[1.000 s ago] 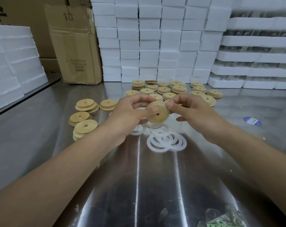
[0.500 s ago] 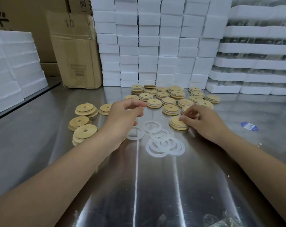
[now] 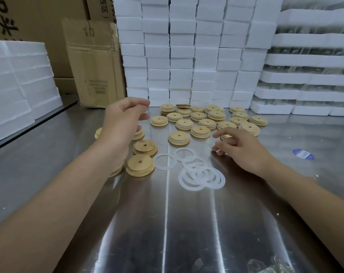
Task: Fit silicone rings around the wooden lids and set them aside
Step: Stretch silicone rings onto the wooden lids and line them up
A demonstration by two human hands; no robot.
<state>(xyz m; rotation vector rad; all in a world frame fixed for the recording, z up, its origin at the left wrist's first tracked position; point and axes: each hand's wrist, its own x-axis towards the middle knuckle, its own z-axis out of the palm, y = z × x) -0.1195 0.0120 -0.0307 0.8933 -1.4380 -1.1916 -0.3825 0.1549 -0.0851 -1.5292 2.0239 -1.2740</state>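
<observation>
Stainless steel forms the table (image 3: 187, 223), on which a loose pile of silicone rings (image 3: 201, 174) lies. Behind the pile white foam blocks (image 3: 187, 56) are stacked; far back and left of it a cardboard box (image 3: 94, 62) is marked "10". The left hand (image 3: 121, 125), loosely curled and empty, is raised left of the pile. The right hand (image 3: 244, 148), fingers spread, is held just right of it. Ringed wooden lids (image 3: 200, 132) are spread behind the pile, and bare lids (image 3: 140, 165) lie beside it on the left. The lid gripped by both hands a second ago is no longer held.
</observation>
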